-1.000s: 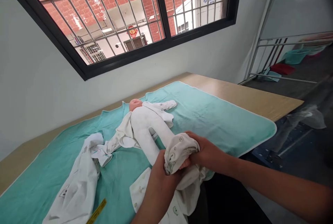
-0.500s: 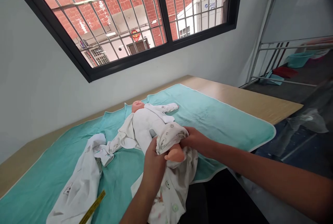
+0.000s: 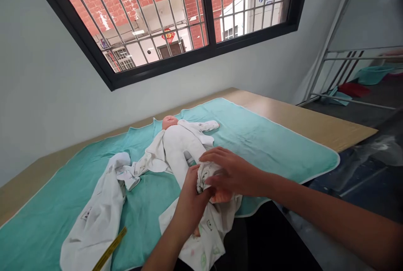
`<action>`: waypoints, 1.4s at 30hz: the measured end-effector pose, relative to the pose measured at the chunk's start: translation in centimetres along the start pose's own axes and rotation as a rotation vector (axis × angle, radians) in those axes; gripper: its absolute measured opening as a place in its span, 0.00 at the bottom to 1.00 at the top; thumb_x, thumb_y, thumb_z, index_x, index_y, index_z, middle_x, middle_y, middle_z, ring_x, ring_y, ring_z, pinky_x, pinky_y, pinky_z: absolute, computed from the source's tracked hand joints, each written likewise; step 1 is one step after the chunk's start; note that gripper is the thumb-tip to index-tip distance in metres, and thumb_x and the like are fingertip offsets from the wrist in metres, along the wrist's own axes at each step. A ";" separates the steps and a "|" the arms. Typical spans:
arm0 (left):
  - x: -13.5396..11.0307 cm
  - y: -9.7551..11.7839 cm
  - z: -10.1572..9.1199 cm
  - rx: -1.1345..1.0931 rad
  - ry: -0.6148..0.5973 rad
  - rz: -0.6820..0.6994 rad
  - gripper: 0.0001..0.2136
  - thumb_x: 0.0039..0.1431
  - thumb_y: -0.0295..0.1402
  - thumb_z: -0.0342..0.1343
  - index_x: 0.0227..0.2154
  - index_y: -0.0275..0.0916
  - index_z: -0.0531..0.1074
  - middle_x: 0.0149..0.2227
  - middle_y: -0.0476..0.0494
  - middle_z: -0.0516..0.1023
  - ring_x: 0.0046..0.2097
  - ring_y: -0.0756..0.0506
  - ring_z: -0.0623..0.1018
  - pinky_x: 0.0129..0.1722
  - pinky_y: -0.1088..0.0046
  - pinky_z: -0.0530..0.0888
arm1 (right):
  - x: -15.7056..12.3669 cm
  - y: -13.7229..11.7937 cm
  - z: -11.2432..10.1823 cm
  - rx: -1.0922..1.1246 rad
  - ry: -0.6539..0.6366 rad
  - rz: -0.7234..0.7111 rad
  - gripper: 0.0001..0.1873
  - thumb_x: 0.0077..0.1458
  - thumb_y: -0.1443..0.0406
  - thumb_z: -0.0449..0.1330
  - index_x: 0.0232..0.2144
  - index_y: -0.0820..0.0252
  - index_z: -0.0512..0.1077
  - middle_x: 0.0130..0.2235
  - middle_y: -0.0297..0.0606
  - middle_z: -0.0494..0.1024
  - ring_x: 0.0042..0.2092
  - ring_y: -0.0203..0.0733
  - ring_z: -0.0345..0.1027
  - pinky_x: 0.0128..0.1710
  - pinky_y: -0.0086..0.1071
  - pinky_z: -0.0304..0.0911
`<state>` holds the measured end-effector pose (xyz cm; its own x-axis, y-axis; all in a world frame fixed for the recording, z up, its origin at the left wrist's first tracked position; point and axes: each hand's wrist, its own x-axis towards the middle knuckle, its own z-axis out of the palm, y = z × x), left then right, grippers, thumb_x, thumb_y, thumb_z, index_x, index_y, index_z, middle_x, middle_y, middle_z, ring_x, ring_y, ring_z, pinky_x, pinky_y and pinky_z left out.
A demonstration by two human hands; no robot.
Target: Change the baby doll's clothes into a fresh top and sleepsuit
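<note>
A baby doll [image 3: 178, 143] with a white cloth body lies on its back on a teal mat [image 3: 258, 141], head toward the window. My left hand [image 3: 192, 199] is closed on bunched white printed trousers [image 3: 206, 229] gathered round the doll's leg. My right hand [image 3: 231, 174] lies over the same bunch with fingers bent and spread, touching the cloth above the doll's pink foot [image 3: 220, 197]. An open white printed top [image 3: 147, 162] spreads under the doll's torso.
A loose white garment [image 3: 94, 216] lies on the mat at the left, with a yellow measuring tape [image 3: 110, 250] near the front edge. The wooden table [image 3: 315, 122] ends at the right, beside a metal rack [image 3: 333, 74]. A barred window fills the wall above.
The bunched trouser leg has slid up the doll's leg toward its body. My right hand has shifted from gripping the cloth's side to lying on top of it. The view shifted slightly.
</note>
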<state>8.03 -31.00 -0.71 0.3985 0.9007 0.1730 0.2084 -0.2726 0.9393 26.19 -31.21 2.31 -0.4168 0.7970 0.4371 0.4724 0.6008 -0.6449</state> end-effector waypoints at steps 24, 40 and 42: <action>2.0 -0.6 -3.1 -0.792 -0.177 -0.288 0.20 0.58 0.39 0.56 0.50 0.34 0.73 0.44 0.36 0.80 0.48 0.38 0.78 0.51 0.62 0.71 | 3.0 5.6 -2.2 0.278 -0.069 0.168 0.17 0.53 0.53 0.60 0.28 0.62 0.68 0.31 0.32 0.68 0.32 0.35 0.58 0.32 0.29 0.54; 2.5 -3.5 -2.7 -0.723 0.103 -0.271 0.13 0.42 0.37 0.67 0.28 0.37 0.72 0.29 0.47 0.75 0.34 0.46 0.74 0.38 0.71 0.70 | 11.6 4.6 0.7 0.393 -0.883 0.179 0.18 0.47 0.51 0.65 0.24 0.61 0.72 0.25 0.28 0.68 0.27 0.29 0.56 0.26 0.25 0.52; 2.7 -3.5 -2.7 -0.681 0.163 -0.282 0.14 0.40 0.37 0.67 0.24 0.37 0.69 0.26 0.50 0.72 0.30 0.50 0.71 0.34 0.75 0.69 | 11.5 5.8 1.4 0.526 -0.893 0.174 0.17 0.46 0.53 0.66 0.23 0.62 0.70 0.23 0.27 0.66 0.26 0.28 0.55 0.25 0.24 0.52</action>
<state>5.95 -26.75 -2.76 0.2635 0.9584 -0.1094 -0.3360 0.1975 0.9209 23.02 -18.65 2.70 -0.8979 0.4055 -0.1713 0.2734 0.2086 -0.9390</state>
